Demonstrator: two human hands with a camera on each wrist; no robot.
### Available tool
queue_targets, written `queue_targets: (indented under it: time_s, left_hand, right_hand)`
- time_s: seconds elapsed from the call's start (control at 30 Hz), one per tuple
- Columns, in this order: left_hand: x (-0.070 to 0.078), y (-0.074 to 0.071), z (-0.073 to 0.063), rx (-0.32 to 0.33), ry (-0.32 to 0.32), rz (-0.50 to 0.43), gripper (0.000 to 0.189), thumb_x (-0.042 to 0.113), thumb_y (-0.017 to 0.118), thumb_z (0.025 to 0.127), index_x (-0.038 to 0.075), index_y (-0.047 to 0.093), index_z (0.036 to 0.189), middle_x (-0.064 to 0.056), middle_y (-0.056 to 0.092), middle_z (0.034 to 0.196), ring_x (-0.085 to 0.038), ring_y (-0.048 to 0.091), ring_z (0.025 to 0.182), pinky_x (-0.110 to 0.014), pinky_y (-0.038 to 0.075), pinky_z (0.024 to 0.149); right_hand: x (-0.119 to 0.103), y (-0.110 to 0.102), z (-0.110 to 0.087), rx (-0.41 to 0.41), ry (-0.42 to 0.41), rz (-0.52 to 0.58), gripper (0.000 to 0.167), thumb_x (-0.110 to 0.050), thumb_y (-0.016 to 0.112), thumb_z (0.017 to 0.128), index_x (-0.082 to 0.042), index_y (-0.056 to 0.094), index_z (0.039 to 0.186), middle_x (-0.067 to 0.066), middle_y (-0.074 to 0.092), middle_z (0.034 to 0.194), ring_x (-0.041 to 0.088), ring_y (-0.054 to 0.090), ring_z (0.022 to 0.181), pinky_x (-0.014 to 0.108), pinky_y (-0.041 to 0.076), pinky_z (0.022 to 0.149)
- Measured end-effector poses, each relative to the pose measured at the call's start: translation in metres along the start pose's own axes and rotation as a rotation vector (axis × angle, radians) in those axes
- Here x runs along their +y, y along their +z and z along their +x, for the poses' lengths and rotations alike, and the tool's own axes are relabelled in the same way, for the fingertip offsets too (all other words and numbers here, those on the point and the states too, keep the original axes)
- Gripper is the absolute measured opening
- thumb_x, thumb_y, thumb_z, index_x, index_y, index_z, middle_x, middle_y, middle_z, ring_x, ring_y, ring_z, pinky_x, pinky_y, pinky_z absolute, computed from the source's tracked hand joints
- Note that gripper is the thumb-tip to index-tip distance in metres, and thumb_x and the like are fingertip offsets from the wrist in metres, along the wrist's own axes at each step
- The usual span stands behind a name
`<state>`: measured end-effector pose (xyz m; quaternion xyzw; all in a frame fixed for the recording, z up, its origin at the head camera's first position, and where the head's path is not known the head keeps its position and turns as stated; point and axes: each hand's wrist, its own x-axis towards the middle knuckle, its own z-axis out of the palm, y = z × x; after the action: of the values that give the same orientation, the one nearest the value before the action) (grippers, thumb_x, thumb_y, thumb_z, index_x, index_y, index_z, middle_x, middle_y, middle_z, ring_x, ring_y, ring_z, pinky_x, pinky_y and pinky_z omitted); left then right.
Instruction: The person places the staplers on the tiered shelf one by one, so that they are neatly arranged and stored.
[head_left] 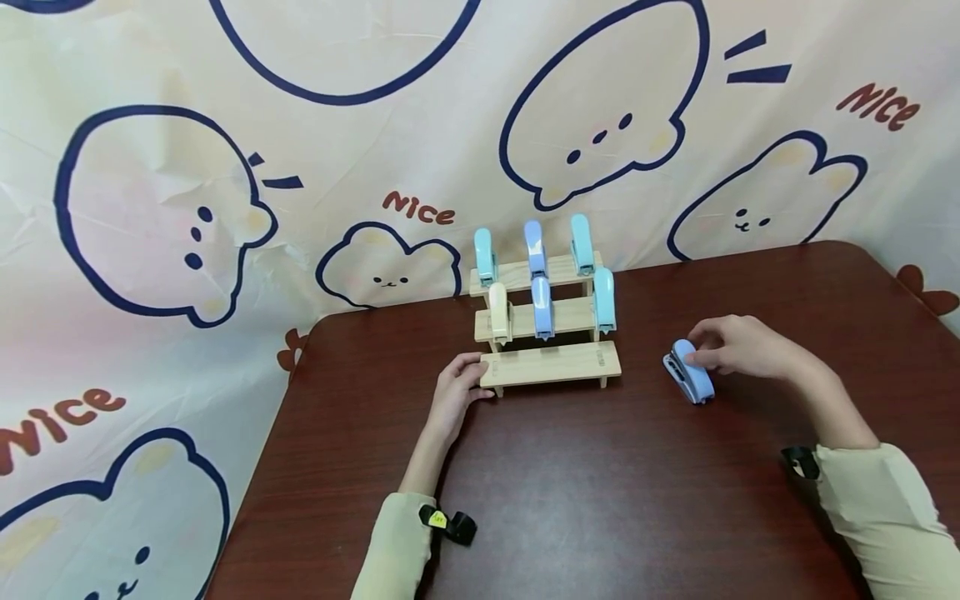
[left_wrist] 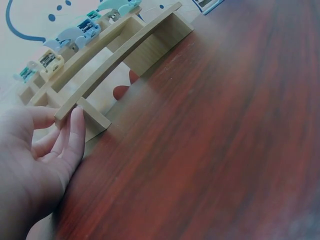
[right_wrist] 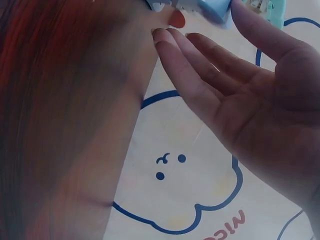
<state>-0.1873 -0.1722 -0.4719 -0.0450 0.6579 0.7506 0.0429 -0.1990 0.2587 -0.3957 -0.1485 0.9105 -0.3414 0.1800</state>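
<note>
My left hand point(head_left: 453, 392) grips the left end of a three-tier wooden display rack point(head_left: 551, 364), thumb above the lowest board and fingers under it. In the right half of the table, a blue stapler point(head_left: 693, 379) stands tilted at the fingertips of my right hand point(head_left: 742, 346). The thumb and a finger pinch its upper end; the other fingers point(right_wrist: 185, 70) extend loosely in the right wrist view, where the stapler point(right_wrist: 217, 10) is cut off at the top. The rack's upper two tiers bear several staplers, among them a cream stapler point(head_left: 498, 312) and a blue stapler point(head_left: 542, 307).
Turquoise staplers, one of them a turquoise stapler point(head_left: 603, 300) on the middle tier, stand at the rack's right side. The dark brown table point(head_left: 570, 492) reaches back to a cartoon-printed sheet point(head_left: 375, 150). Black straps with small devices point(head_left: 459, 527) sit at both wrists.
</note>
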Motion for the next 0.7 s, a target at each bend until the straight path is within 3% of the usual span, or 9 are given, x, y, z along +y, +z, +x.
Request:
queue_targets:
  time_s: [0.33,0.5,0.7]
  left_hand:
    - [0.000,0.000,0.002,-0.002,0.000,-0.004,0.030,0.011,0.063,0.102,-0.005,0.060,0.127,-0.008,0.065,0.107,-0.015,0.064,0.084,-0.027,0.060,0.067]
    - [0.000,0.001,0.002,0.005,-0.003,-0.005,0.031,0.011,0.064,0.102,-0.006,0.060,0.127,-0.008,0.065,0.106,-0.015,0.064,0.084,-0.026,0.059,0.066]
    - [-0.001,0.001,0.001,0.004,-0.002,-0.002,0.031,0.010,0.064,0.101,-0.006,0.060,0.127,-0.008,0.064,0.106,-0.014,0.064,0.083,-0.026,0.059,0.066]
  right_hand:
    - [-0.007,0.010,0.006,-0.085,0.003,-0.008,0.064,-0.025,0.075,0.097,0.021,0.051,0.133,0.023,0.065,0.110,0.020,0.066,0.081,0.039,0.065,0.072]
    - [-0.006,0.012,0.009,-0.010,-0.036,-0.051,0.051,-0.021,0.076,0.096,0.017,0.060,0.125,0.014,0.069,0.099,0.019,0.064,0.077,0.034,0.061,0.064]
    - [-0.006,0.011,0.010,0.105,-0.049,-0.090,0.042,-0.018,0.079,0.092,0.015,0.066,0.116,0.012,0.072,0.095,0.021,0.063,0.079,0.032,0.054,0.062]
